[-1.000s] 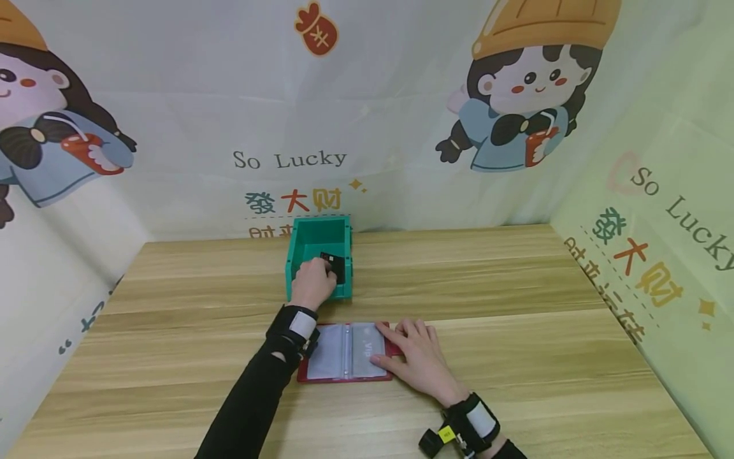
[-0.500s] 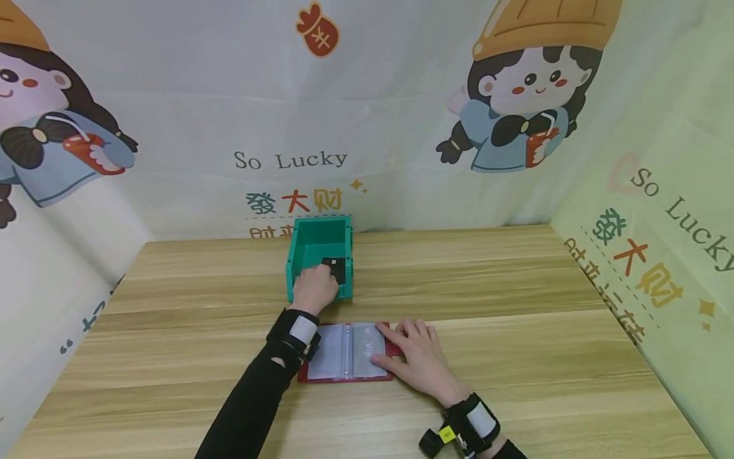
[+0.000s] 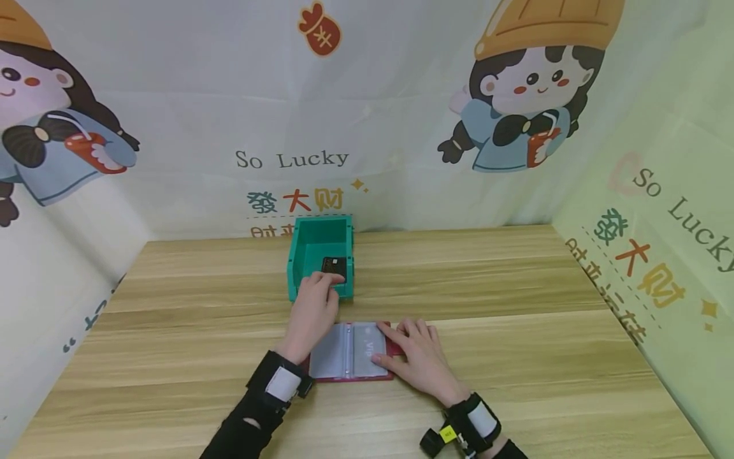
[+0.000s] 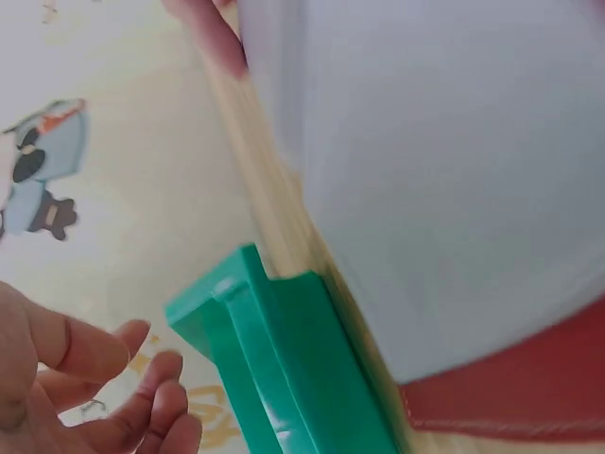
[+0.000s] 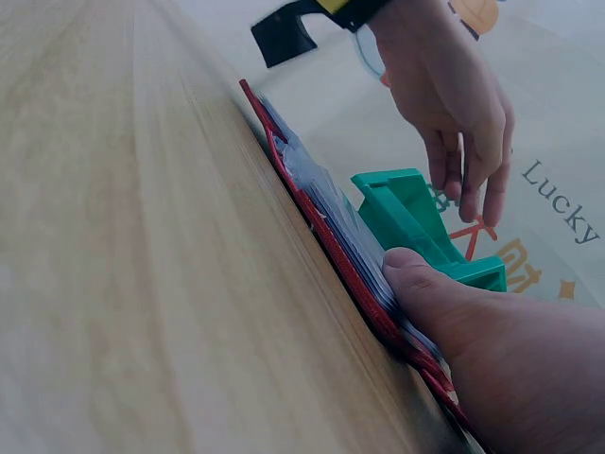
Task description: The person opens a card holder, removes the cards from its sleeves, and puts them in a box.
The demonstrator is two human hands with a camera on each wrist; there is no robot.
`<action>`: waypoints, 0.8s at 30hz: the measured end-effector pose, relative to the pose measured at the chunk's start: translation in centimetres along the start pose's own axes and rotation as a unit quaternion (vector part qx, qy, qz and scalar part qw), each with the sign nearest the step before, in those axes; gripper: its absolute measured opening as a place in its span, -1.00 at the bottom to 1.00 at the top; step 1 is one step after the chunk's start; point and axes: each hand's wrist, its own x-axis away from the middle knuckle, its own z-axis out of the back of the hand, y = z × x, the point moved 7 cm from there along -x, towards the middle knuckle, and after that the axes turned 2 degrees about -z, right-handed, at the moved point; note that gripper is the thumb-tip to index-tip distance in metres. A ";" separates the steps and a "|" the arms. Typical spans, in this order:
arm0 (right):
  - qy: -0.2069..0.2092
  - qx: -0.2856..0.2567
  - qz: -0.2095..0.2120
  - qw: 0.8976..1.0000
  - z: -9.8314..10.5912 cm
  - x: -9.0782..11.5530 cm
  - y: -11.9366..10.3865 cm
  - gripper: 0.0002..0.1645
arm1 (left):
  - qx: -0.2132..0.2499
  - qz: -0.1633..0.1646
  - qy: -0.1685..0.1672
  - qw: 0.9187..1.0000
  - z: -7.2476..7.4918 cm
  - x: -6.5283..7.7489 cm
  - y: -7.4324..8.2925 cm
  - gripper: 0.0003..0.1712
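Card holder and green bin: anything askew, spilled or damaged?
Nothing stands out: the red card holder lies open, right hand on it; the green bin looks upright and intact, a dark card inside it.

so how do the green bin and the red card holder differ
The green bin is open-topped with raised walls, while the red card holder lies low, spread like a book. The bin has a dark card inside, whereas the holder shows pale sleeves. The right hand rests on the holder; the left hand is over the bin's near end. Both sit on the wooden table.
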 end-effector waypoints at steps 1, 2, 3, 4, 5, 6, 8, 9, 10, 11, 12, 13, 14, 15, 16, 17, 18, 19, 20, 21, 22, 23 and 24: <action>0.000 0.000 -0.001 1.000 0.0 0.0 0.0 -0.27 | 0.005 -0.004 -0.004 1.000 0.0 0.4 0.2 -0.72; 0.000 0.000 -0.002 1.000 0.0 0.0 0.0 -0.27 | 0.011 -0.003 -0.010 1.000 -0.1 0.9 0.3 -0.73; -0.001 0.001 -0.002 1.000 0.0 0.0 0.0 -0.28 | 0.017 -0.003 -0.019 1.000 -0.2 1.3 0.5 -0.75; -0.001 0.002 -0.003 1.000 0.0 0.0 0.0 -0.28 | 0.022 -0.003 -0.026 0.999 -0.4 1.8 0.6 -0.76; -0.001 0.003 -0.003 1.000 0.0 0.0 0.0 -0.28 | 0.023 -0.003 -0.033 0.999 -0.6 2.1 0.6 -0.78; -0.002 0.002 -0.003 1.000 0.0 0.0 0.0 -0.28 | 0.025 -0.004 -0.040 0.999 -0.8 2.5 0.6 -0.80; -0.005 0.001 -0.004 1.000 0.0 0.0 -0.1 -0.28 | 0.027 -0.004 -0.056 0.998 -1.3 3.2 0.5 -0.83; -0.006 0.001 -0.004 1.000 0.0 0.0 -0.1 -0.28 | 0.033 -0.004 -0.065 0.997 -1.5 3.4 0.4 -0.85; -0.006 0.001 -0.004 1.000 0.0 0.0 -0.1 -0.28 | 0.040 -0.002 -0.075 0.996 -1.8 3.6 0.3 -0.86; -0.006 0.000 -0.003 1.000 0.0 0.0 -0.1 -0.29 | 0.050 0.000 -0.085 0.995 -2.0 3.8 0.1 -0.87; -0.005 -0.001 -0.002 1.000 0.1 0.0 -0.2 -0.29 | 0.062 0.004 -0.096 0.993 -2.2 4.0 0.0 -0.88; -0.004 -0.002 -0.002 1.000 0.1 0.1 -0.2 -0.29 | 0.075 0.006 -0.106 0.992 -2.4 4.1 -0.1 -0.89; -0.002 -0.002 -0.001 1.000 0.1 0.1 -0.2 -0.29 | 0.088 0.008 -0.118 0.989 -2.5 4.2 -0.2 -0.90; 0.000 -0.002 0.001 1.000 0.2 0.1 -0.3 -0.29 | 0.100 0.008 -0.129 0.987 -2.7 4.4 -0.3 -0.90; 0.001 -0.001 0.003 1.000 0.2 0.1 -0.3 -0.29 | 0.112 0.005 -0.139 0.984 -2.9 4.5 -0.4 -0.90; 0.001 -0.001 0.003 1.000 0.2 0.1 -0.3 -0.28 | 0.120 0.001 -0.147 0.982 -3.0 4.6 -0.5 -0.90; 0.001 -0.003 0.003 1.000 0.2 0.1 -0.3 -0.28 | 0.128 -0.003 -0.155 0.980 -3.2 4.7 -0.6 -0.90; 0.000 -0.004 0.002 1.000 0.2 0.1 -0.3 -0.28 | 0.136 -0.008 -0.161 0.977 -3.3 4.8 -0.7 -0.89; -0.001 -0.005 0.001 1.000 0.2 0.1 -0.3 -0.28 | 0.143 -0.011 -0.167 0.975 -3.4 4.8 -0.8 -0.88; -0.003 -0.007 0.000 1.000 0.2 0.1 -0.3 -0.27 | 0.152 -0.012 -0.173 0.973 -3.5 4.9 -0.9 -0.87; -0.006 -0.009 -0.002 1.000 0.2 0.1 -0.2 -0.26 | 0.158 -0.013 -0.178 0.971 -3.7 4.9 -1.1 -0.86; -0.009 -0.012 -0.004 1.000 0.2 0.1 -0.2 -0.26 | 0.165 -0.012 -0.182 0.969 -3.8 5.0 -1.2 -0.84; -0.011 -0.013 -0.005 1.000 0.2 0.1 -0.2 -0.25 | 0.170 -0.010 -0.187 0.968 -3.9 5.0 -1.4 -0.83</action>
